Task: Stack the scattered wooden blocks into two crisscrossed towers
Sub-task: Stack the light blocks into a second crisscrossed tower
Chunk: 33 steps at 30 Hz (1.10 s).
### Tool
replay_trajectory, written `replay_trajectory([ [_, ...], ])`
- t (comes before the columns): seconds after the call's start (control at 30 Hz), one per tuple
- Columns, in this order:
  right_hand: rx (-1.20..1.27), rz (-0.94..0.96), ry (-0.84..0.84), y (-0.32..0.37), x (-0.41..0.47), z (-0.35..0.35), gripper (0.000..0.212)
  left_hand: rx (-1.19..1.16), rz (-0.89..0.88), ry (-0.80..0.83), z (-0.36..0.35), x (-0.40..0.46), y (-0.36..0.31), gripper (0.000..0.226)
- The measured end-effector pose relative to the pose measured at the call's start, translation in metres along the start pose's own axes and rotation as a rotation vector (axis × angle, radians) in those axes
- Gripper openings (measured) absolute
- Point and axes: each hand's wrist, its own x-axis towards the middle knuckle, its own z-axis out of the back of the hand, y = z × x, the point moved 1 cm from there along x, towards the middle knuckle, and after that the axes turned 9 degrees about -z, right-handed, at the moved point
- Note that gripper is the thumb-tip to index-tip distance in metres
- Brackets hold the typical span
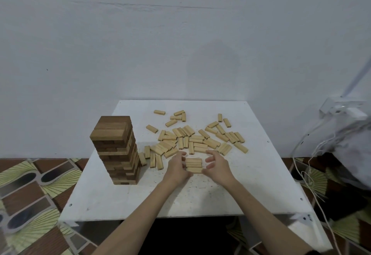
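Nearest, two bare forearms reach over the front edge of the white square bench (140, 200). The left hand (176, 169) and the right hand (217, 167) flank a small low stack of pale wooden blocks (194, 165), the start of the second tower. The left fingers curl against the stack's left end; the right hand sits just beside the other end, fingers bent and apart, and whether it touches the wood I cannot tell. To the left stands a tall crisscrossed tower of darker brown wooden blocks (117, 150), already built. Beyond the hands lies the scattered heap of pale wooden blocks (192, 139), spreading toward the far edge, with a plain white wall (140, 54) behind.

The risks, as I judge them: squeezing unevenly could skew the fresh layer, so later layers lean; a left elbow swinging outward might knock the tall tower over. No brand, label or writing is legible anywhere.
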Motion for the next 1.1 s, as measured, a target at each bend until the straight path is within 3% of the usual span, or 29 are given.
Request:
replay_trajectory([
  [0.53,0.324,-0.128,-0.179,-0.017,0.003,-0.008,0.043,-0.135,0.097,-0.134,-0.013,0.000,-0.008,0.057],
  [1.1,0.469,-0.189,-0.253,-0.107,-0.012,0.107,0.036,-0.327,0.062,-0.100,-0.128,-0.011,-0.077,0.054],
])
